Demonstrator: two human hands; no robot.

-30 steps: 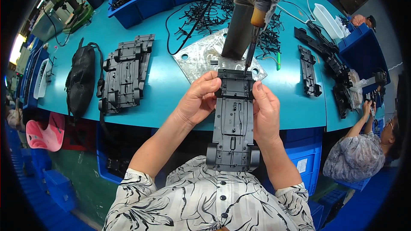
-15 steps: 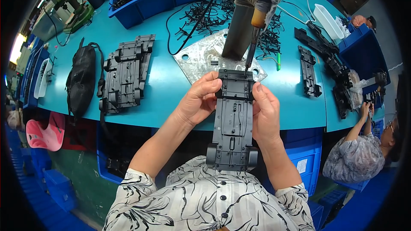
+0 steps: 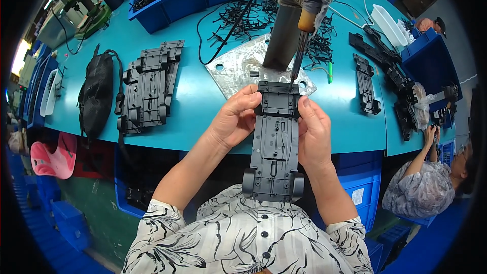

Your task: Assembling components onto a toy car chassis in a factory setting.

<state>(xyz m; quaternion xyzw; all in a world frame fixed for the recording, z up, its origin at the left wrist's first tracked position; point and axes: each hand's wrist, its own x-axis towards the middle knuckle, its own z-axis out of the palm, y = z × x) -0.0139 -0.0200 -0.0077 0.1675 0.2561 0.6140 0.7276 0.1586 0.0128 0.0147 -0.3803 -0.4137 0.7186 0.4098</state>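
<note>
Between my two hands I hold a black plastic toy-car chassis point(image 3: 274, 142) with wheel arches at both ends. My left hand point(image 3: 234, 117) grips its far left edge, thumb on top and fingers curled beneath. My right hand point(image 3: 315, 134) closes on the far right edge in the same way. A soldering iron point(image 3: 301, 45) is mounted tip down on an upright metal post point(image 3: 280, 40). Its tip meets or hovers just over the chassis's far right corner; contact is hard to tell. Under the post lies a scuffed metal base plate point(image 3: 238, 68).
Stacked black chassis point(image 3: 148, 89) and a black pouch point(image 3: 96, 94) lie to the left. A blue bin point(image 3: 198, 2) of small black parts stands behind, with loose ones point(image 3: 243, 23) spilled nearby. More chassis point(image 3: 365, 83) lie right, where a co-worker point(image 3: 423, 187) sits.
The chassis has shifted very slightly to the left, near end most, and a little away from me. Both hands keep their grip. At the right, the co-worker's hands have moved slightly.
</note>
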